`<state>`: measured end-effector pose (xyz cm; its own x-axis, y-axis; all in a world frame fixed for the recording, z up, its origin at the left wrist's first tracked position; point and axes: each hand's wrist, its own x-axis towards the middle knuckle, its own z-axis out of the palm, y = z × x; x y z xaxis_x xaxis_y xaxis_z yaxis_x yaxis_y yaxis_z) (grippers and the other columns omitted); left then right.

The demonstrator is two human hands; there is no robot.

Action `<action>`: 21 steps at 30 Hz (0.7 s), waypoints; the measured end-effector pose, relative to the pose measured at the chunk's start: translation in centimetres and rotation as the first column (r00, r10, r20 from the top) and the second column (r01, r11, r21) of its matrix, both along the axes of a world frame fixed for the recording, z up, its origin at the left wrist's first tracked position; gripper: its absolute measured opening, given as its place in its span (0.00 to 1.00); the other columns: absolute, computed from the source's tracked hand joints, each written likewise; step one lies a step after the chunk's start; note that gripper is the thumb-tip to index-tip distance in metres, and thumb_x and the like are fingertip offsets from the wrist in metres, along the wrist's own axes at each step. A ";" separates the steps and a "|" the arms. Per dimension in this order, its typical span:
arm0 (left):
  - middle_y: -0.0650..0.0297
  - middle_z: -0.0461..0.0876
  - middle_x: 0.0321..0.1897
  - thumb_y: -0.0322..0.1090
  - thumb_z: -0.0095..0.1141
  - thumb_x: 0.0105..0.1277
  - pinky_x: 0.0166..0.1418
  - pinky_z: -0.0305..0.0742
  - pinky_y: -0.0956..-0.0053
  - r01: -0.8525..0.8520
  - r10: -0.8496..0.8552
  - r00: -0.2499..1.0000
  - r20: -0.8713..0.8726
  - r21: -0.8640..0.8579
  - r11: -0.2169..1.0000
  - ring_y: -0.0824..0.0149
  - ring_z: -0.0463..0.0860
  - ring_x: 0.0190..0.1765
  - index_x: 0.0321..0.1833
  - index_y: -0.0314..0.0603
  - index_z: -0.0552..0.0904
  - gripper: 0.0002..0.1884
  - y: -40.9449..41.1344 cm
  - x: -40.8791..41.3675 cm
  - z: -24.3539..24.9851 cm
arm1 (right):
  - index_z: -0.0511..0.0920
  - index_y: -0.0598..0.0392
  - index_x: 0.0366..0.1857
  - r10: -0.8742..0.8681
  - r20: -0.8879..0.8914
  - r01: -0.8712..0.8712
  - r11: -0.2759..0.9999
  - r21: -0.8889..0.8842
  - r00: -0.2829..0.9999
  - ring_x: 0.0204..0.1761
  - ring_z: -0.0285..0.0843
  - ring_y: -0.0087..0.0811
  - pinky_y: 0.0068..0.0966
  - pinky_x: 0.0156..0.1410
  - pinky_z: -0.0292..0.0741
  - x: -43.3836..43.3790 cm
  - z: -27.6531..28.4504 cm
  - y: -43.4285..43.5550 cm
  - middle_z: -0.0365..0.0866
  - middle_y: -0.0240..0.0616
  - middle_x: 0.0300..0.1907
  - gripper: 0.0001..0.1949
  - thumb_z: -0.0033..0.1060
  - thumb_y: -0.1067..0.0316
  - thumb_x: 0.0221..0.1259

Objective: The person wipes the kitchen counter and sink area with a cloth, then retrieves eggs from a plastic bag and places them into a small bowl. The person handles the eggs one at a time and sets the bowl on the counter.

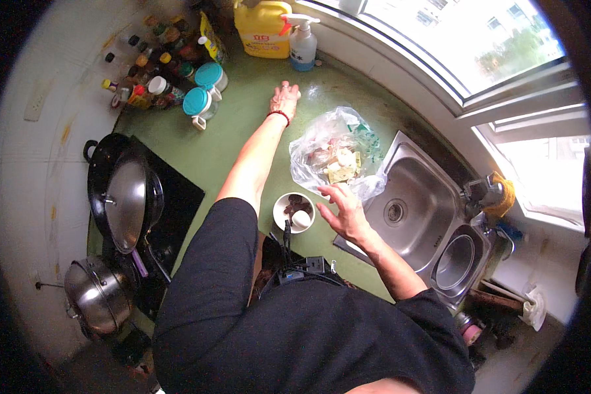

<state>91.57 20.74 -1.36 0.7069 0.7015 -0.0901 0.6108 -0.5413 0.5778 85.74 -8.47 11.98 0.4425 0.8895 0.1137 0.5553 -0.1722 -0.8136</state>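
My left hand (284, 101), with a red bead bracelet at its wrist, reaches far over the green countertop (246, 113), palm down. A small pale thing shows beside its fingers; whether the hand grips it is hidden. My right hand (345, 213) is over the counter between the bowl and the sink, fingers spread, nothing seen in it. Just beyond it lies an open clear plastic bag (332, 143) with scraps and a yellowish packet in it. A white bowl (277, 216) nearer me holds dark, wet-looking pieces and a smooth white egg-like thing (302, 218).
A steel double sink (423, 192) is on the right. Bottles and two teal-lidded jars (197, 102) stand at the back left, a yellow jug (263, 32) and spray bottle (303, 47) at the back. A lidded wok (126, 202) and steel pot (96, 295) are left.
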 end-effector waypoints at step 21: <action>0.59 0.76 0.33 0.33 0.61 0.48 0.40 0.72 0.80 0.163 0.089 0.870 0.484 -0.455 0.876 0.72 0.76 0.36 0.41 0.33 0.69 0.20 -14.2 -6.6 15.4 | 0.65 0.58 0.49 -0.152 -0.262 0.213 0.951 0.225 0.953 0.34 0.73 0.30 0.23 0.37 0.72 6.6 1.7 3.6 0.73 0.44 0.36 0.24 0.58 0.66 0.45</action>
<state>85.02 6.54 14.09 0.7715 0.6347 -0.0443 0.1752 -0.1449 0.9738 92.33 -4.86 13.67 0.6359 0.7478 0.1906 0.3174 -0.0282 -0.9479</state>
